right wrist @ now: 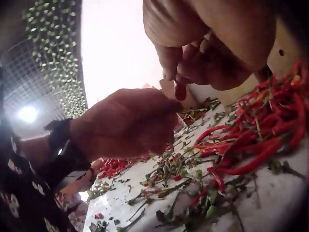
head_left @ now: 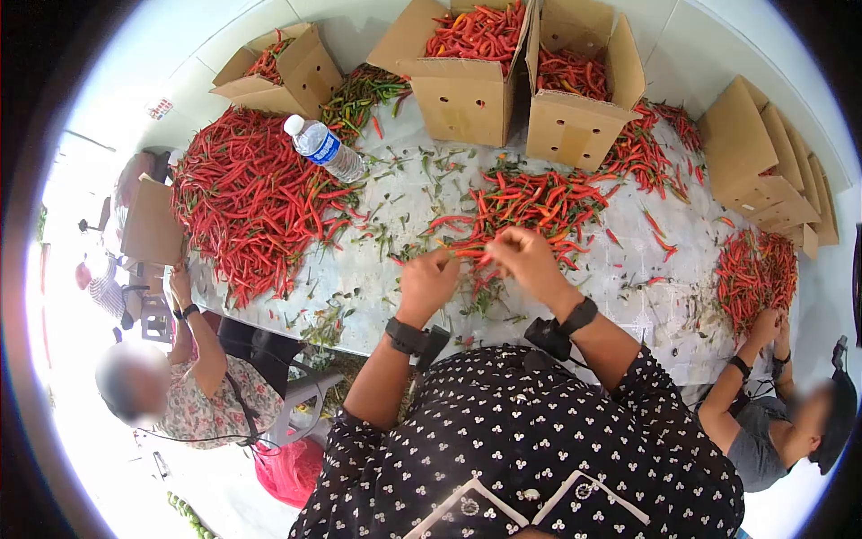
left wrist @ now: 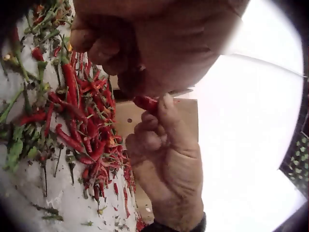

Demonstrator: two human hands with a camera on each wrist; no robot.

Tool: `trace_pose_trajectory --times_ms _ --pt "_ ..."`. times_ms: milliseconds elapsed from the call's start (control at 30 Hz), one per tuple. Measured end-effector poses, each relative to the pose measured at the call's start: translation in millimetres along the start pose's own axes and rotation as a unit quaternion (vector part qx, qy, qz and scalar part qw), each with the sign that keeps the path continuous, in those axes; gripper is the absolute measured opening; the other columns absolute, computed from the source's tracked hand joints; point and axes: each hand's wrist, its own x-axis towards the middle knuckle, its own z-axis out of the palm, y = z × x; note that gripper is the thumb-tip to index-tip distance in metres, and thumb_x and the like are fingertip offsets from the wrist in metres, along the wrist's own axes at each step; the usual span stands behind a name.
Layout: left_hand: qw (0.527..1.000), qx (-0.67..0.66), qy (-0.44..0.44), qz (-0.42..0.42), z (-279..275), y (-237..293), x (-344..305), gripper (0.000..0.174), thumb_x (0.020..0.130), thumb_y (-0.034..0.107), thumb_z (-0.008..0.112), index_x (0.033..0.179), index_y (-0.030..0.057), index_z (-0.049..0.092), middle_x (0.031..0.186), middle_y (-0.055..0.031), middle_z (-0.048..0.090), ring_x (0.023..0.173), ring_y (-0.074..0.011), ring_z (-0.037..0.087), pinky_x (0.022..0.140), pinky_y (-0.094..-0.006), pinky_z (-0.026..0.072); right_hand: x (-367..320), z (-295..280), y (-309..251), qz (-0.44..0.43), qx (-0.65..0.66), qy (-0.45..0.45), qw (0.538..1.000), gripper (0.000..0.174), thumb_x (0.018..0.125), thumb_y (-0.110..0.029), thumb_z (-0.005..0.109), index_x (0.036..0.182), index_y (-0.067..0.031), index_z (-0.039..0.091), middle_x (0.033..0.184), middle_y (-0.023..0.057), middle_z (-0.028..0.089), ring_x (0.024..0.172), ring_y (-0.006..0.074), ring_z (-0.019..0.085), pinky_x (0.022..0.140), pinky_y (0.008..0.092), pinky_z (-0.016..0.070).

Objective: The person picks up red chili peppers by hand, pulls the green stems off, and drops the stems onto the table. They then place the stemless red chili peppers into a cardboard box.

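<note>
Over the near edge of a chili heap, my right hand (head_left: 532, 265) pinches a red chili pepper (left wrist: 147, 103) between thumb and fingers. Opposite it, my left hand (head_left: 429, 283) has its fingers curled, with the fingertips right at the other end of the same pepper. Seen from the right wrist, the pepper's red end (right wrist: 180, 91) shows between the two hands; its stem end is mostly hidden by the left fingers. Just beyond the hands lies the heap of red chilies (head_left: 530, 207), some with green stems.
A larger chili pile (head_left: 260, 198) and a water bottle (head_left: 325, 149) are at left. Cardboard boxes (head_left: 460, 103) of chilies stand along the back. Loose stems and leaves litter the white tabletop (head_left: 377, 278). People sit at left (head_left: 224, 395) and right (head_left: 763, 440).
</note>
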Motion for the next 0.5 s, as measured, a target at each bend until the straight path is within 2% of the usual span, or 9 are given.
trace_pose_trajectory --times_ms 33,67,133,167,233,300,500 --pt "1.000 0.018 0.000 -0.007 -3.3 -3.0 -1.7 0.018 0.073 0.020 0.063 0.075 0.0028 0.060 0.066 -0.0115 0.058 0.056 -0.0273 0.056 0.052 -0.0349 0.0436 2.5 -6.4 0.1 0.087 0.101 0.010 0.991 0.022 0.083 -0.022 0.056 0.080 0.0000 0.058 0.067 0.0041 0.058 0.056 0.0112 0.053 0.050 0.0254 0.0419" --pt "1.000 0.017 0.001 -0.008 -4.0 -2.8 -2.5 0.018 0.073 0.020 0.063 0.075 0.0028 0.060 0.066 -0.0115 0.058 0.056 -0.0273 0.056 0.052 -0.0349 0.0436 3.8 -15.5 8.3 0.087 0.100 0.009 0.991 0.022 0.083 -0.022 0.056 0.080 0.0000 0.058 0.067 0.0041 0.058 0.056 0.0112 0.053 0.050 0.0254 0.0419" --pt "0.990 0.065 0.079 0.101 -6.8 1.9 0.5 0.017 0.070 0.018 0.062 0.084 0.0071 0.061 0.080 -0.0107 0.058 0.067 -0.0304 0.058 0.058 -0.0388 0.0460 7.7 -33.4 32.6 0.142 0.248 -0.040 0.957 0.026 0.087 -0.024 0.047 0.079 -0.0009 0.058 0.066 0.0050 0.057 0.056 0.0134 0.053 0.051 0.0256 0.0423" --pt "0.990 0.064 0.080 0.100 -3.6 0.8 3.9 0.017 0.070 0.018 0.062 0.084 0.0071 0.061 0.080 -0.0107 0.058 0.067 -0.0304 0.058 0.058 -0.0388 0.0460 7.9 -36.1 42.4 0.151 0.259 -0.037 0.953 0.025 0.088 -0.023 0.042 0.082 -0.0027 0.056 0.064 0.0055 0.056 0.056 0.0149 0.054 0.051 0.0261 0.0430" --pt "0.977 0.151 0.009 0.153 6.6 -1.9 10.8 0.015 0.069 0.014 0.061 0.083 0.0085 0.059 0.091 -0.0097 0.055 0.070 -0.0315 0.059 0.061 -0.0403 0.0477 1.4 -30.8 44.6 0.170 0.250 -0.014 0.953 0.023 0.088 -0.023 0.044 0.083 -0.0037 0.056 0.065 0.0047 0.056 0.057 0.0143 0.054 0.051 0.0262 0.0433" --pt "0.977 0.163 -0.012 0.139 13.8 -2.0 13.4 0.016 0.069 0.013 0.060 0.085 0.0073 0.058 0.088 -0.0103 0.055 0.071 -0.0319 0.059 0.061 -0.0410 0.0479 -5.3 -26.9 46.9 0.188 0.242 0.012 0.952 0.021 0.088 -0.022 0.045 0.085 -0.0048 0.055 0.066 0.0039 0.056 0.057 0.0137 0.054 0.051 0.0263 0.0437" --pt "0.979 0.177 -0.057 0.082 17.6 -0.2 8.6 0.024 0.068 0.012 0.058 0.090 0.0043 0.054 0.083 -0.0129 0.055 0.071 -0.0334 0.058 0.060 -0.0429 0.0479 -11.4 -21.8 55.0 0.225 0.181 -0.037 0.957 0.014 0.085 -0.021 0.056 0.087 -0.0072 0.056 0.068 0.0004 0.056 0.058 0.0100 0.054 0.050 0.0239 0.0434"
